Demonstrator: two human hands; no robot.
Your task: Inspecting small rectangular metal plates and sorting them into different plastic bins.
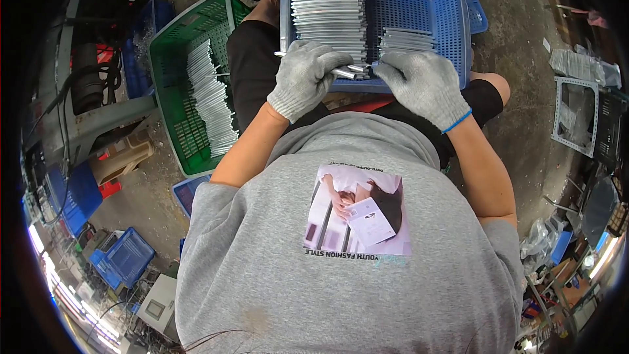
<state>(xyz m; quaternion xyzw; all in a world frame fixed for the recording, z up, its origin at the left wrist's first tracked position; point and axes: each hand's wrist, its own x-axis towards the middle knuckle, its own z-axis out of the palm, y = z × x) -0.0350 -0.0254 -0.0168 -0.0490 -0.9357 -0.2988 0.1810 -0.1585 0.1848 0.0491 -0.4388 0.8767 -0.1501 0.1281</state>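
My left hand (300, 80), in a grey knit glove, is closed around a few silvery metal tubes (344, 74) over the near edge of a blue plastic basket (452, 10). The tubes' open ends point to the right. My right hand (422, 84), gloved alike, has its thumb and fingers pinched beside those ends; what they hold, if anything, is too small to make out. Inside the basket lies a tall stack of tubes (329, 10) on the left. A shorter stack of tubes (407, 40) sits on the right, just beyond my right hand.
A green basket (171, 101) with a row of similar tubes (211, 101) stands on the floor to my left. Farther left is a grey machine frame (108, 115) with cables. Blue crates (128, 259) lie at the lower left. A white perforated frame (576, 118) stands at the right.
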